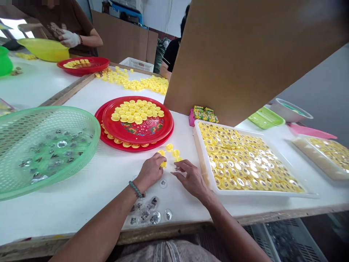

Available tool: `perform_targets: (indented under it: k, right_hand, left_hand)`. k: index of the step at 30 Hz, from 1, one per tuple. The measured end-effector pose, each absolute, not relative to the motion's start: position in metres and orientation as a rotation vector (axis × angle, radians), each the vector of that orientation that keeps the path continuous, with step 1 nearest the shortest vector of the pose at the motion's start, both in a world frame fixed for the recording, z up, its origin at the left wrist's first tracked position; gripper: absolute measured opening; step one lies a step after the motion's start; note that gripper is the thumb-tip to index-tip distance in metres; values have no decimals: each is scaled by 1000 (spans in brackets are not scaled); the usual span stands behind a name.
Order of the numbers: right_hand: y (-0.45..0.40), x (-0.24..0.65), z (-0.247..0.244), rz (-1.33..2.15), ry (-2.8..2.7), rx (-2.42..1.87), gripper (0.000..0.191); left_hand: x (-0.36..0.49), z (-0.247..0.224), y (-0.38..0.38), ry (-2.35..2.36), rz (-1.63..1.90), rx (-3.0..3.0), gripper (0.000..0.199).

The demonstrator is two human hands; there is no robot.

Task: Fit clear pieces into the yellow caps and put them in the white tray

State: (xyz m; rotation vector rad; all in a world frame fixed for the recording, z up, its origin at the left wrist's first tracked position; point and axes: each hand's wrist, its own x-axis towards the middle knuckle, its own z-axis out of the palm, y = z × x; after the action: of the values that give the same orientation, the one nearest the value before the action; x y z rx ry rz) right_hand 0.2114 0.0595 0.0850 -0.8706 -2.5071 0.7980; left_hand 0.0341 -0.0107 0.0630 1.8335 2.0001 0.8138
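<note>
My left hand (150,170), with a beaded bracelet at the wrist, is closed on a small yellow plastic cap (163,164). To its right, my right hand (191,179) pinches a small transparent disc (177,168) with a dark print between thumb and fingers. A few loose yellow caps (169,147) lie on the white table just beyond both hands. Below the hands, several transparent printed discs (155,217) are scattered near the table's front edge. One more disc (163,183) lies flat between my wrists.
Stacked red trays (131,134) with yellow caps stand ahead. Left is a green basket (92,145) of discs; right, a white tray (203,160) full of capped discs. A cardboard panel (231,62) rises behind. Across the table are a gloved person (81,25) and another person (171,54).
</note>
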Motion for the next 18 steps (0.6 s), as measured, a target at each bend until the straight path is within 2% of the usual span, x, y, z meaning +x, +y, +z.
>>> perform_targets:
  k: [3, 7, 10, 18]
  right_hand:
    - [57, 217, 86, 836, -2505, -907, 25]
    - [61, 213, 86, 852, -2515, -875, 26]
    - [67, 209, 85, 825, -2552, -811, 28]
    - [81, 198, 89, 682, -2717, -588, 32]
  left_hand:
    - [31, 62, -11, 1827, 908, 1873, 47]
    - [31, 65, -15, 1939, 985, 1735, 48]
    - [37, 67, -18, 2012, 962, 1682, 51]
    - [38, 62, -10, 1845, 923, 1663, 65]
